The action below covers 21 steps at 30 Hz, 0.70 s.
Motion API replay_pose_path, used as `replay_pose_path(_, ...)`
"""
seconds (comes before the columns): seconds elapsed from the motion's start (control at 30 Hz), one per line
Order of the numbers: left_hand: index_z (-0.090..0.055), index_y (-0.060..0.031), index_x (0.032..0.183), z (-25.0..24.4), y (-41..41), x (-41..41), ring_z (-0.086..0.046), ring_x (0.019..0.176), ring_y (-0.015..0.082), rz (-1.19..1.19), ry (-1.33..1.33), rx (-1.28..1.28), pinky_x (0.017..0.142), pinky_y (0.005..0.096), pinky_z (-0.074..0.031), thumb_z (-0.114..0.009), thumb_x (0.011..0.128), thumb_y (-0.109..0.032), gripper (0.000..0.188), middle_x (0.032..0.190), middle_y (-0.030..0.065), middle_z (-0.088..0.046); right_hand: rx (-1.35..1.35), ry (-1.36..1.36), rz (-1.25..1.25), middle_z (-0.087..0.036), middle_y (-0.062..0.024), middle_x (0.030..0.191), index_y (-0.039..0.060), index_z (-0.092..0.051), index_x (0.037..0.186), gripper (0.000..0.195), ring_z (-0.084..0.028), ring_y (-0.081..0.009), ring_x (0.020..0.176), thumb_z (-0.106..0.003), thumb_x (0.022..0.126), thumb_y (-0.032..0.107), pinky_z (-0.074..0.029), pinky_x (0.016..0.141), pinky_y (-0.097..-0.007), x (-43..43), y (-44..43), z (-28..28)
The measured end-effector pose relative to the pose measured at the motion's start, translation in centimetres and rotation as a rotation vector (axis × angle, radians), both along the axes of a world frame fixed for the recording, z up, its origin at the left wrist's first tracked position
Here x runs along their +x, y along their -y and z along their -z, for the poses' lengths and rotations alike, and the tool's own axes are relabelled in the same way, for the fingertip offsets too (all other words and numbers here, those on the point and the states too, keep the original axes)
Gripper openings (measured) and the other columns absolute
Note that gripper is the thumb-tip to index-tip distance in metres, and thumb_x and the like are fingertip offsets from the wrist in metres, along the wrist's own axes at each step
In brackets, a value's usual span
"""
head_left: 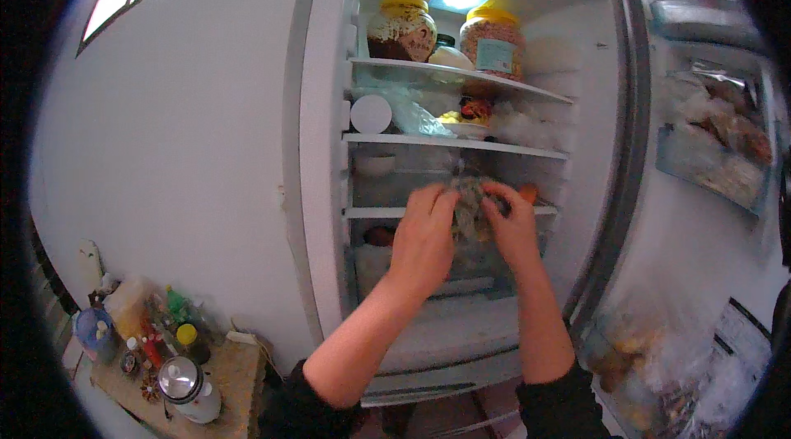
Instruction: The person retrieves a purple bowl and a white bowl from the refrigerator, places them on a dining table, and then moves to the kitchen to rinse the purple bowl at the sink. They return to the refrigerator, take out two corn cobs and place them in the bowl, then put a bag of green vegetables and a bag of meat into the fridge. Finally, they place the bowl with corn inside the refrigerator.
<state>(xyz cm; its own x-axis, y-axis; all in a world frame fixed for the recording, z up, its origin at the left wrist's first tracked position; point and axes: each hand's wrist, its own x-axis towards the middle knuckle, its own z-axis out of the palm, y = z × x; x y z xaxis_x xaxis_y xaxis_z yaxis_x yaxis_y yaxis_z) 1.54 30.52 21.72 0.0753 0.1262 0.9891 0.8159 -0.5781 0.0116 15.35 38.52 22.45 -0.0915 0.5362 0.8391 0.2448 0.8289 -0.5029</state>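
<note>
A blurred, crinkled bag [471, 210], which looks like clear plastic with something greenish or dark in it, is held up between both hands before the open refrigerator's lower shelves. My left hand [426, 232] grips its left side with bent fingers. On its right side, my right hand [513, 220] pinches it near the top. Behind the hands runs a white-edged refrigerator shelf [380, 213]. An orange-red item [528, 193] shows just past my right hand. What exactly the bag contains is too blurred to tell.
Yellow-lidded jars [403, 30] stand on the top shelf; below are a white round container [371, 114] and a bowl of food [466, 129]. The open door [636, 241] at right holds bagged items. At lower left, a small table [238, 371] bears bottles and a lidded jar [188, 389].
</note>
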Motion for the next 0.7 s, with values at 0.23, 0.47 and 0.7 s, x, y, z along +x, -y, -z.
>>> replay_pose_path(0.23, -0.043, 0.0, 0.112, 0.4, -7.7, -3.3, -0.032, 0.116, 0.03, -0.569, -0.137, -0.402, 0.096, 0.0476, -0.02, -0.046, 0.08, -0.017, 0.036, 0.121, 0.0151, -0.039, -0.114, 0.718, 0.653, -0.047, -0.0182, 0.115, 0.0118, -0.053, 0.109, 0.048, -0.046, -0.0326, 0.105, -0.036, 0.082, 0.048, -0.028, 0.093, -0.0437, -5.2, -8.7, -1.4)
replay_pose_path(0.47, -0.029, 0.0019, 0.124, 1.3, -7.4, -2.6, -0.022, 0.122, 0.0327, -0.533, -0.093, -0.49, 0.1, 0.0465, -0.01, -0.042, 0.084, -0.027, 0.051, 0.13, 0.0188, -0.028, -0.318, 1.112, 0.052, -0.046, -0.0153, 0.117, 0.0118, -0.053, 0.109, 0.047, -0.044, -0.0313, 0.107, -0.046, 0.077, 0.045, -0.035, 0.089, -0.035, -9.9, -14.2, -2.6)
replay_pose_path(0.7, -0.018, -0.0035, 0.13, 1.3, -6.7, -3.0, -0.017, 0.124, 0.0347, -0.488, -0.131, -0.429, 0.101, 0.0456, -0.006, -0.042, 0.082, -0.039, 0.064, 0.131, 0.0205, -0.023, -0.238, 1.217, -0.223, -0.051, -0.0173, 0.111, 0.0103, -0.053, 0.109, 0.049, -0.048, -0.031, 0.103, -0.048, 0.075, 0.045, -0.038, 0.084, -0.0362, -8.5, -8.2, -5.8)
